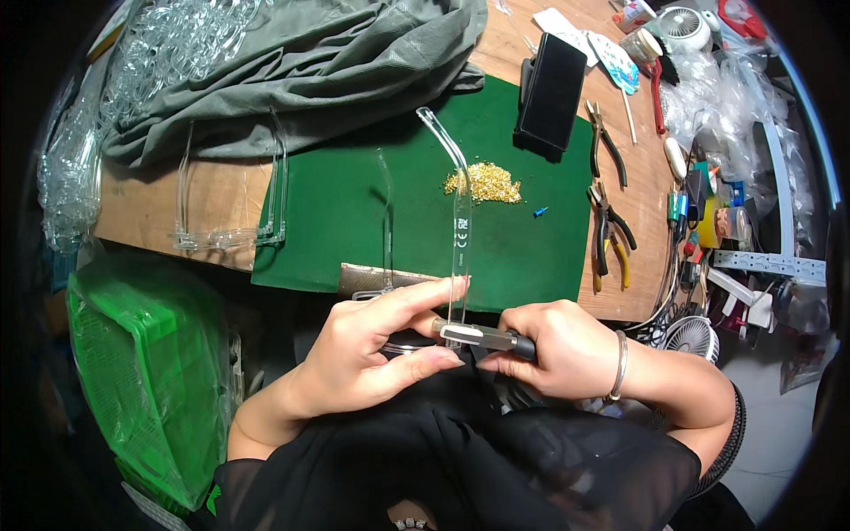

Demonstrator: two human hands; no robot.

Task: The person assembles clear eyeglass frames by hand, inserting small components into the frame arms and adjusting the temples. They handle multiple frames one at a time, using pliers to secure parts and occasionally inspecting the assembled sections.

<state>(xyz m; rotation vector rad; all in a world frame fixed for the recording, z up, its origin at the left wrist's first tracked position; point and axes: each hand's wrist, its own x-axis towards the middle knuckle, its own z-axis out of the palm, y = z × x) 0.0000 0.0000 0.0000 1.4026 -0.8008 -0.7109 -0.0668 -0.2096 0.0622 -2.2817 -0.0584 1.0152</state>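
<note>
My left hand (367,350) pinches the front of a clear plastic eyeglass frame (460,230) close to my body, its two temple arms pointing away over the green mat (354,203). My right hand (558,345) grips a small screwdriver (482,335) with a dark handle, its metal shaft lying against the hinge of the right temple arm. A bracelet sits on my right wrist. A small heap of tiny gold screws (485,183) lies on the mat beyond the frame, with a little blue piece (540,211) beside it.
Another clear frame (232,232) rests at the mat's left edge. A grey cloth (301,62) and bagged clear frames (66,177) lie far left. Black phone (552,88), pliers (609,234), small fans and clutter sit right. A green basket (146,372) stands lower left.
</note>
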